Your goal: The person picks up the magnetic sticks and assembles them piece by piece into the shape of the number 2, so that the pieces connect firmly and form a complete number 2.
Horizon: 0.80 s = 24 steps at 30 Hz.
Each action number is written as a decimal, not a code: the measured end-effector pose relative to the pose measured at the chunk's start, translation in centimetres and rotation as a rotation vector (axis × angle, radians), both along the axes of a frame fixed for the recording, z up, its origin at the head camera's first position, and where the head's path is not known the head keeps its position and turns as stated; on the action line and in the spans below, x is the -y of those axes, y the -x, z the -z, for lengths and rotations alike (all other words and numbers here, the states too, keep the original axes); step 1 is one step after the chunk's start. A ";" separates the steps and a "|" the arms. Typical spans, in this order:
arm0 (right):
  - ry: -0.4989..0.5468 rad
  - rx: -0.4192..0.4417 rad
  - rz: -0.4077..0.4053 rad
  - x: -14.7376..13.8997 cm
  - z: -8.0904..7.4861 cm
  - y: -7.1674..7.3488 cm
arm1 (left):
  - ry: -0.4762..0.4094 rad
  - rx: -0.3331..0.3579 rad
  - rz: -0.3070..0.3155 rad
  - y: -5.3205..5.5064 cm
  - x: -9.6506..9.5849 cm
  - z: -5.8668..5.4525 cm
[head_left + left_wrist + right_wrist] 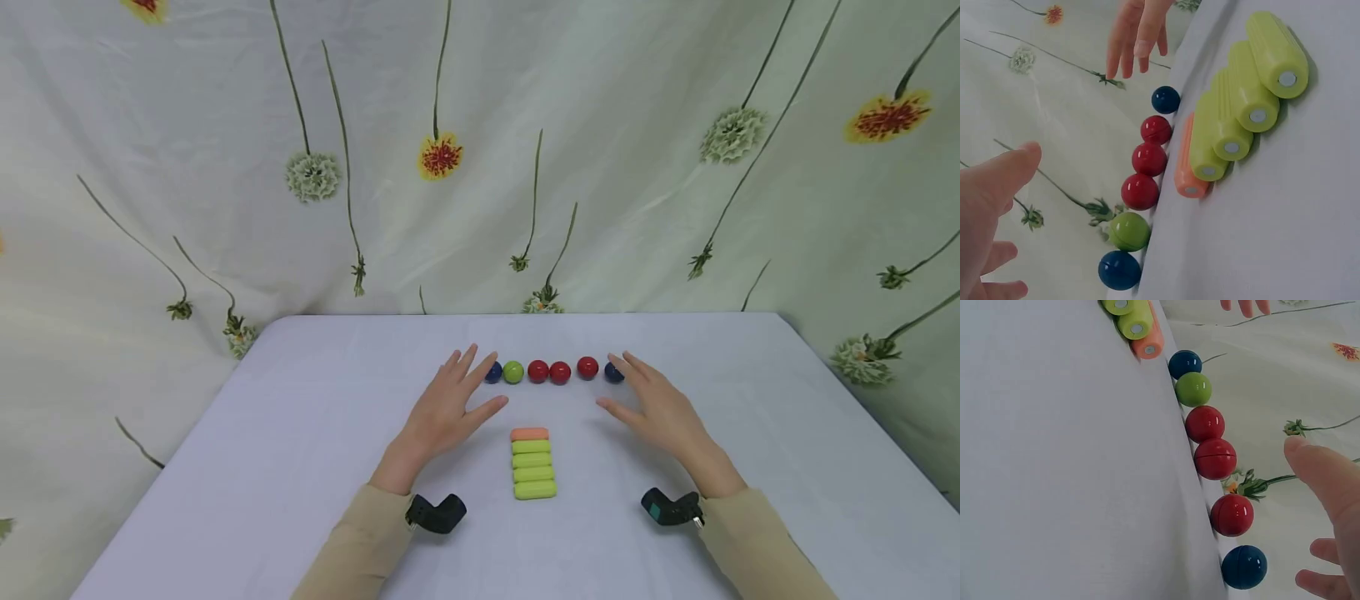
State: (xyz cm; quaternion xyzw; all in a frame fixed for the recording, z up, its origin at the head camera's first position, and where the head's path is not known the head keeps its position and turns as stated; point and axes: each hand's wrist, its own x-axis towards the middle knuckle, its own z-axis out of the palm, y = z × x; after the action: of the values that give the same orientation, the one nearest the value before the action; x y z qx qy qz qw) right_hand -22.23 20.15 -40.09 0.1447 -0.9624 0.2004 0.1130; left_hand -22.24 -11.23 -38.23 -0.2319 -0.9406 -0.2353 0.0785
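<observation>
My left hand (442, 410) hovers over the table with spread fingers, holding nothing, near the left end of a row of balls. My right hand (663, 414) mirrors it by the right end, also spread and holding nothing. From left to right the row has a blue ball (493, 372), a green ball (513, 372), three red balls (1215, 459) and another blue ball (1244, 567). Between the hands and nearer to me lies a column of rods side by side: an orange rod (529, 434) farthest away, then several yellow-green rods (533, 475). Grey discs show on their ends in the left wrist view.
A white cloth covers the table (300, 450). Behind it hangs a pale curtain (615, 192) with printed flowers, close to the table's far edge. Black wrist cameras (438, 513) stick out inward from both sleeves.
</observation>
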 end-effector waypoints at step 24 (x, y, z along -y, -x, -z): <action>0.744 0.079 0.153 -0.1 2.6 3.2 | -0.743 0.332 0.056 1.2 -2.7 3.1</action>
State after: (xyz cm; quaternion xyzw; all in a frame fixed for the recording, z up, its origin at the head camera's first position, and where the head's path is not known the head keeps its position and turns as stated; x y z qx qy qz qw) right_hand -25.38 20.25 -42.65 0.0139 -0.8355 0.5325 0.1352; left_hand -23.46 -8.49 -41.37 -0.1721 -0.7848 -0.5953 -0.0023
